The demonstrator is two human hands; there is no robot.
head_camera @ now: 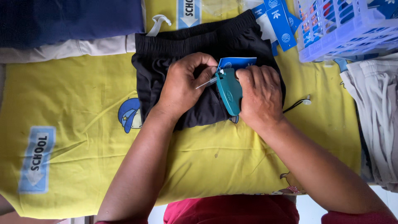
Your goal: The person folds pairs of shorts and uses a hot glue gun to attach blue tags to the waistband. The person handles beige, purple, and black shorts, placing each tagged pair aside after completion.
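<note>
Folded black shorts (pixel 166 62) lie on a yellow printed cloth (pixel 74 103). My right hand (pixel 260 97) grips a teal tagging gun (pixel 229 91), with its needle (pixel 206 83) pointing left. My left hand (pixel 182 85) pinches the black fabric at the needle tip. A blue paper tag (pixel 237 62) sits just above the gun, between my two hands.
A lilac plastic basket (pixel 348 29) stands at the top right, with several blue tags (pixel 278 23) beside it. Grey garments (pixel 375 120) are piled at the right edge. Dark blue and beige folded clothes (pixel 66 29) lie at the top left. A black cord with a white end (pixel 304 101) lies right of the shorts.
</note>
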